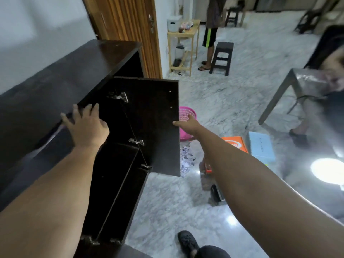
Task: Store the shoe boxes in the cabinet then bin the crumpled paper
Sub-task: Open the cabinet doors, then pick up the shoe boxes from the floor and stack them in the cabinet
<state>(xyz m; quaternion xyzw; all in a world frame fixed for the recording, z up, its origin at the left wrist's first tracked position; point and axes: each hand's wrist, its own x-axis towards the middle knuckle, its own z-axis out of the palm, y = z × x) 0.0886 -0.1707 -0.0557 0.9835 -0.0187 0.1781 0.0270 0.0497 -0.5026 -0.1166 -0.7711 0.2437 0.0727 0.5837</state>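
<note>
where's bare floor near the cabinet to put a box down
Bare floor lies between the cabinet front, the open door and your shoe. Crowded past the door: crumpled paper, pink basket, orange box, blue box.

Marble floor (232, 101) and the items resting on it.
An orange shoe box (236, 143) and a light-blue shoe box (261, 146) lie side by side; crumpled paper (187, 161) sits near a pink basket (186, 116), beside the dark cabinet (55, 86).
</note>
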